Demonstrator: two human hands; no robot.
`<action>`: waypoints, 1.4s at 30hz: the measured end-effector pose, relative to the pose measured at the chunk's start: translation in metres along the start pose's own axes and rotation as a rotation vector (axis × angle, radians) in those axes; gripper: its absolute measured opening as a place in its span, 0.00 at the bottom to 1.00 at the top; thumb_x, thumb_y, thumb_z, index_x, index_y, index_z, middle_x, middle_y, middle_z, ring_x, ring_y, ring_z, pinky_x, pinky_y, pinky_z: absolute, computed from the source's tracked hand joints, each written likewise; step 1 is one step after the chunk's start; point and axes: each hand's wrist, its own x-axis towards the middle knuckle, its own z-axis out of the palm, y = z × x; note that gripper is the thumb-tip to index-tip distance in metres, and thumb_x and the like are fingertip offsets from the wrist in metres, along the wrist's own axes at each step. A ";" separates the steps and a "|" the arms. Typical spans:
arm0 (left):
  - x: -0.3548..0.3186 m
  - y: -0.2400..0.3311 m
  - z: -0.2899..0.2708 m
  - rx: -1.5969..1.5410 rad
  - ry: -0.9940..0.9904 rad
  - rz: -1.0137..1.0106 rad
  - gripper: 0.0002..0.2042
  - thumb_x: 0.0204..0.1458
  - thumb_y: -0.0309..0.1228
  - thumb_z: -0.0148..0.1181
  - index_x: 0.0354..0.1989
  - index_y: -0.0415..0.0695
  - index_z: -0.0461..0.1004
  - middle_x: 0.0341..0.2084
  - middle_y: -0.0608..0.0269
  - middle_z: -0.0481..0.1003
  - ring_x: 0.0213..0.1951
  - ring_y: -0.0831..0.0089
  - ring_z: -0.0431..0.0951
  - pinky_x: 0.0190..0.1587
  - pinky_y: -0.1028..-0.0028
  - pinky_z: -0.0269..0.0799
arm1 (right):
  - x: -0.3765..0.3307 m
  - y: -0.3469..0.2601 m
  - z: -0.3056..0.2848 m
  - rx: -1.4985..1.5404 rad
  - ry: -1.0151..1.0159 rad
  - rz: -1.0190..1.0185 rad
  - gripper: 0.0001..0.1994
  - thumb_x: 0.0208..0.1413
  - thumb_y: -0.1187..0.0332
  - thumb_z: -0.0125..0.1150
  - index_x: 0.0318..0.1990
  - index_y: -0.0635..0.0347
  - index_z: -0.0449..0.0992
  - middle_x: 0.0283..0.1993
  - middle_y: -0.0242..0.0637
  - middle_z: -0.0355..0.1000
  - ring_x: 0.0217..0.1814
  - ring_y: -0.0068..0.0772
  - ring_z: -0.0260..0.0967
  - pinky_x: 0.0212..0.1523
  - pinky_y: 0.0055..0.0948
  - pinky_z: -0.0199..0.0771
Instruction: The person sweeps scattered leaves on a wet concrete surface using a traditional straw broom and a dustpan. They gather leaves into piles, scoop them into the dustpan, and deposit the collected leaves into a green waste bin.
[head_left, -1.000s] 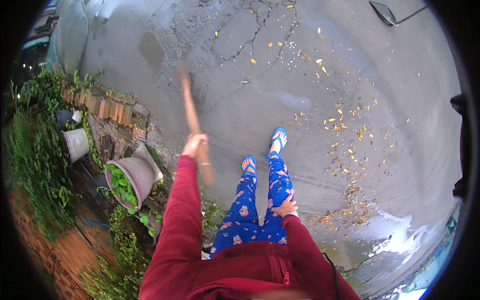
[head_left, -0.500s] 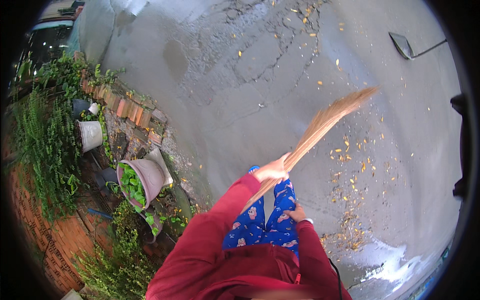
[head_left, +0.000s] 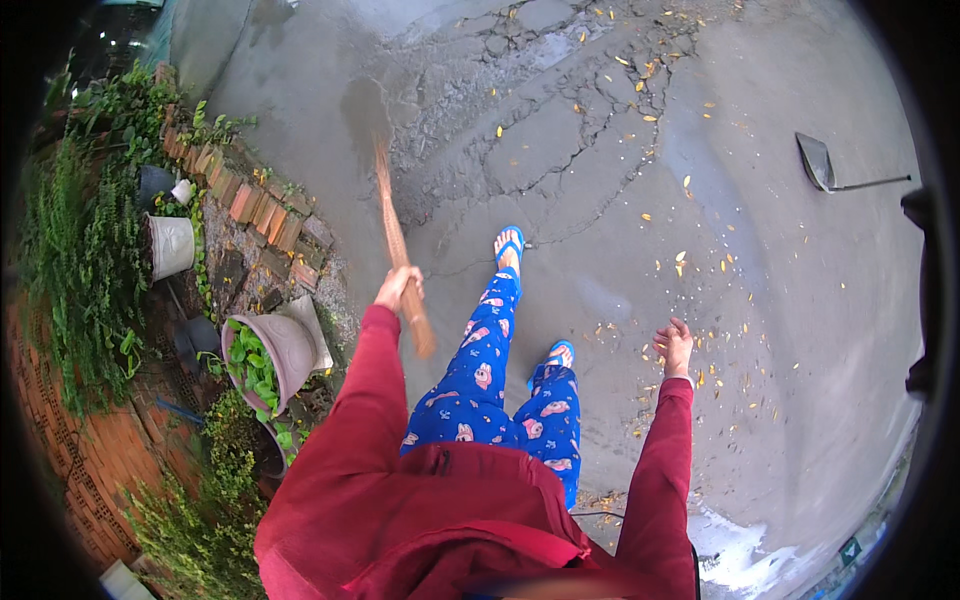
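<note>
My left hand (head_left: 398, 286) grips the handle of a long straw broom (head_left: 392, 225), whose head points away from me toward the wet concrete near the brick edging. My right hand (head_left: 674, 346) hangs free out to my right, fingers loosely apart, holding nothing. I stand on cracked grey concrete in blue patterned trousers and blue sandals (head_left: 509, 243). Yellow fallen leaves (head_left: 680, 262) lie scattered across the ground, mostly to my right and ahead.
A row of bricks (head_left: 262, 215) borders a planted bed on my left, with a tilted pot of green plants (head_left: 270, 355) and a grey pot (head_left: 172, 246). A dustpan with a long handle (head_left: 822, 164) lies at the far right. Wet patch near my lower right.
The broom has swung from my right side back across to the left and forward. My right hand has dropped away from my body, out to the right.
</note>
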 end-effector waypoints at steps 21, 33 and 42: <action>0.031 0.192 0.047 0.374 -0.116 -0.173 0.42 0.35 0.17 0.55 0.64 0.44 0.44 0.18 0.62 0.68 0.14 0.72 0.67 0.16 0.71 0.66 | -0.113 -0.104 0.336 -1.392 -0.130 0.414 0.53 0.37 0.51 0.69 0.69 0.37 0.37 0.67 0.49 0.49 0.70 0.60 0.42 0.59 0.70 0.50; 0.111 0.157 0.192 0.480 -0.493 -0.182 0.37 0.34 0.20 0.56 0.56 0.47 0.45 0.21 0.60 0.68 0.15 0.72 0.70 0.17 0.71 0.68 | -0.065 -0.075 0.295 -1.365 -0.207 0.764 0.65 0.27 0.42 0.75 0.70 0.46 0.33 0.65 0.61 0.52 0.65 0.61 0.55 0.61 0.54 0.61; 0.054 0.216 0.137 0.648 -0.067 0.232 0.48 0.37 0.20 0.57 0.70 0.48 0.39 0.42 0.51 0.72 0.28 0.65 0.75 0.26 0.71 0.73 | -0.020 -0.145 0.289 -1.463 -0.093 0.608 0.61 0.22 0.46 0.78 0.66 0.52 0.45 0.60 0.49 0.59 0.62 0.53 0.60 0.55 0.56 0.67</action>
